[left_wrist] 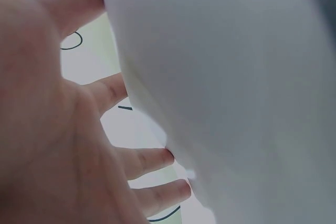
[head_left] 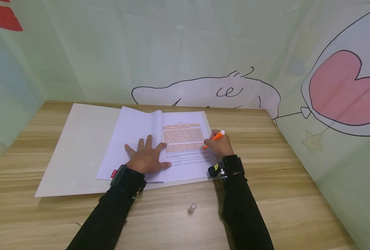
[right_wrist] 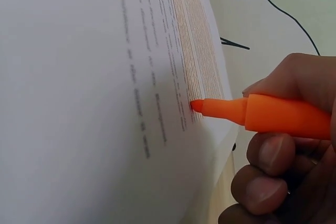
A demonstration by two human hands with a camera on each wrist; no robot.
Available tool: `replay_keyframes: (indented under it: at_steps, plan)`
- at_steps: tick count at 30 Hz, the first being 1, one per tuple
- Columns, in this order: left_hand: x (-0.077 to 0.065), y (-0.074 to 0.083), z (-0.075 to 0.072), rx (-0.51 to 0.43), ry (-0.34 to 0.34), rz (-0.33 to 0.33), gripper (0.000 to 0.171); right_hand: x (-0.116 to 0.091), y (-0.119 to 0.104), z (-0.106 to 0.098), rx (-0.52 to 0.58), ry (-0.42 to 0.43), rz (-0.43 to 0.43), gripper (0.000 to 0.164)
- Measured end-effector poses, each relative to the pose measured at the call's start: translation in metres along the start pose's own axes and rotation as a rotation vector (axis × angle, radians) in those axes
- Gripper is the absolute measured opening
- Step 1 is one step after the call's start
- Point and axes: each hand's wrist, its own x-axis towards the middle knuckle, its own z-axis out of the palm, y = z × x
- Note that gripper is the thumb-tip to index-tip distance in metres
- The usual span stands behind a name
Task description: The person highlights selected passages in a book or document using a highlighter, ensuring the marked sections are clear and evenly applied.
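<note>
My right hand [head_left: 221, 144] grips an orange highlighter [right_wrist: 283, 116], its tip at the right end of a printed line. Orange marking covers the upper text of the right-hand page [head_left: 185, 173]; lines below it are plain black print. Spread across the turned-over left page [head_left: 116, 152] and the inner margin, my left hand [head_left: 147, 158] rests with straight, parted fingers. In the left wrist view its palm [left_wrist: 63, 119] is seen beside the white paper [left_wrist: 210, 77]. The pages lie in an opened white folder [head_left: 69, 156].
A small pale cap [head_left: 192, 208] lies on the wooden table [head_left: 160, 222] between the forearms. A light green curtain [head_left: 110, 52] with cartoon drawings stands behind the table and along its sides. A small red tag [head_left: 114, 173] shows at the left page's lower corner.
</note>
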Motion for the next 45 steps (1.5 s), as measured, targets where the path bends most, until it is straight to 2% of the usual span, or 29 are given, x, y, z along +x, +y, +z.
replay_keyframes:
  at_steps: [10, 19, 21, 22, 26, 28, 29, 32, 37, 45]
  plan:
    - [0.001, 0.0, 0.001, 0.001, -0.002, 0.004, 0.08, 0.0, 0.002, -0.005, 0.035, 0.003, 0.035, 0.03]
    - [0.0, 0.0, 0.0, -0.001, -0.011, 0.002, 0.08, 0.003, 0.005, -0.008, 0.008, 0.014, 0.058, 0.027]
    - [0.0, 0.0, 0.0, -0.004, -0.015, 0.0, 0.08, 0.004, 0.008, -0.009, 0.065, 0.005, 0.083, 0.026]
    - [-0.001, 0.0, 0.0, -0.005, -0.016, -0.001, 0.08, 0.004, 0.01, -0.01, 0.129, -0.002, 0.099, 0.027]
    - [-0.001, 0.0, 0.001, -0.006, -0.017, -0.003, 0.08, 0.005, 0.018, -0.02, 0.489, -0.037, 0.147, 0.028]
    - [-0.001, 0.0, 0.001, -0.003, -0.008, 0.0, 0.079, 0.005, 0.018, -0.023, 0.63, -0.06, 0.141, 0.031]
    - [-0.001, 0.001, 0.001, -0.002, -0.006, 0.0, 0.079, 0.005, 0.017, -0.024, 0.662, -0.073, 0.134, 0.032]
    - [0.0, 0.0, 0.001, 0.0, 0.002, 0.002, 0.08, 0.003, 0.008, -0.021, 0.656, -0.097, 0.12, 0.033]
    - [0.001, 0.0, 0.002, 0.009, 0.0, 0.001, 0.08, -0.003, -0.009, -0.006, 0.521, -0.103, 0.082, 0.031]
    - [0.002, 0.003, 0.002, 0.034, 0.013, -0.004, 0.078, -0.02, -0.04, 0.036, 0.396, -0.117, -0.061, 0.029]
